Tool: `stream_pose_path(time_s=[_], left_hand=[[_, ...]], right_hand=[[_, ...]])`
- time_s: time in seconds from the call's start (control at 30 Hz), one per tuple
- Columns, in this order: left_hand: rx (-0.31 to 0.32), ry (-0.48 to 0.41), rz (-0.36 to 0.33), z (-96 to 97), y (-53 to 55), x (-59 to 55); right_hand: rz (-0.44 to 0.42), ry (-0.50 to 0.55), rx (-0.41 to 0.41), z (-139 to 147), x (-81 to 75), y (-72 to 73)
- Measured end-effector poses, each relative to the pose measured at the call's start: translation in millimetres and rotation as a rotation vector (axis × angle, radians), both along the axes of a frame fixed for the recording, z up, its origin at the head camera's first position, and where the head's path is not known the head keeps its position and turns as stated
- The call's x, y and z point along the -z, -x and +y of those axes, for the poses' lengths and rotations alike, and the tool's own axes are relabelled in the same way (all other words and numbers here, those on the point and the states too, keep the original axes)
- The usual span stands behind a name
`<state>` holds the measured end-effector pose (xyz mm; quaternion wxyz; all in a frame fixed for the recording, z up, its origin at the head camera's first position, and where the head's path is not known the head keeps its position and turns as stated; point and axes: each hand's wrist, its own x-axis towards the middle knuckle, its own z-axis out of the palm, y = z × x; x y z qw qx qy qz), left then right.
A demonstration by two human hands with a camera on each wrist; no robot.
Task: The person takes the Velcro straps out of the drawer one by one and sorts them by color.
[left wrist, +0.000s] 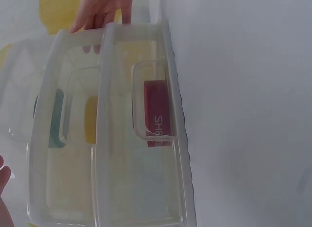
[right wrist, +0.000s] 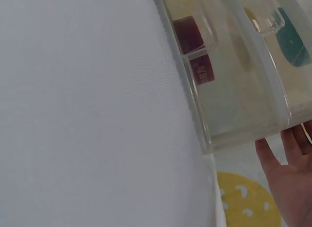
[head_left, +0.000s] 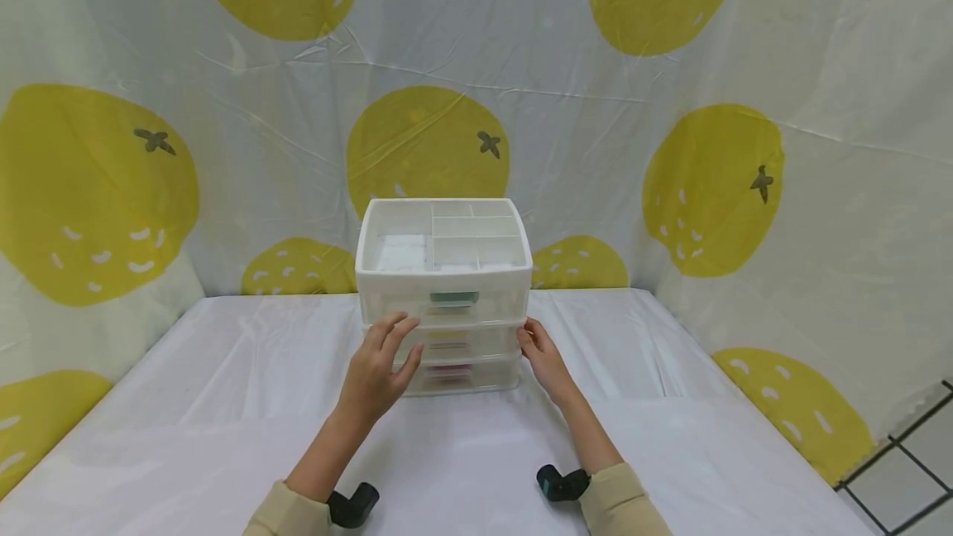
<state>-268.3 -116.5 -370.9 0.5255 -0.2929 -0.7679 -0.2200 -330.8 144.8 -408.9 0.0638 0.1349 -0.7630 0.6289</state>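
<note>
A white drawer unit (head_left: 444, 273) with three clear-fronted drawers stands upright on the table. Before the left part of its front, my left hand (head_left: 377, 364) has its fingers spread and slightly bent, with nothing in them. My right hand (head_left: 546, 358) is at the unit's right side, fingertips right at the side wall near the middle drawer. Through the bottom drawer (left wrist: 141, 188) shows a dark red box (left wrist: 157, 105) with white letters. A yellow thing (left wrist: 91, 119) is visible behind the middle drawer's front, and a green one (head_left: 454, 299) in the top drawer.
Divided compartments (head_left: 476, 226) form the unit's top. A white cloth (head_left: 246, 387) covers the table, and a curtain (head_left: 566, 147) printed with yellow fruit hangs behind and at the sides. Black wrist devices (head_left: 355, 505) sit at both wrists. A black wire grid (head_left: 912, 457) is at the lower right.
</note>
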Motion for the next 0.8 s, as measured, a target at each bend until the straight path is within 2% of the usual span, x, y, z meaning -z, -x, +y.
stream_pose_path(time_s=[0.23, 0.57, 0.63, 0.73, 0.8], left_hand=[[0.009, -0.014, -0.028, 2.7, 0.6, 3.5], [0.008, -0.01, -0.031, 5.1, 0.1, 3.9], [0.006, -0.01, -0.034, 5.4, -0.6, 3.5], [0.003, -0.012, -0.048, 6.1, -1.6, 3.5], [-0.004, -0.012, -0.075, 6.9, -2.9, 3.5]], right_hand=[[-0.012, 0.026, 0.007, -0.8, -1.1, -0.9], [-0.025, 0.017, 0.077, -0.3, -6.0, -0.4], [-0.03, 0.008, 0.066, 1.1, -6.6, -0.9], [-0.051, 0.006, 0.034, 1.5, -15.9, -8.6], [-0.056, 0.009, 0.017, 2.0, -16.2, -8.7]])
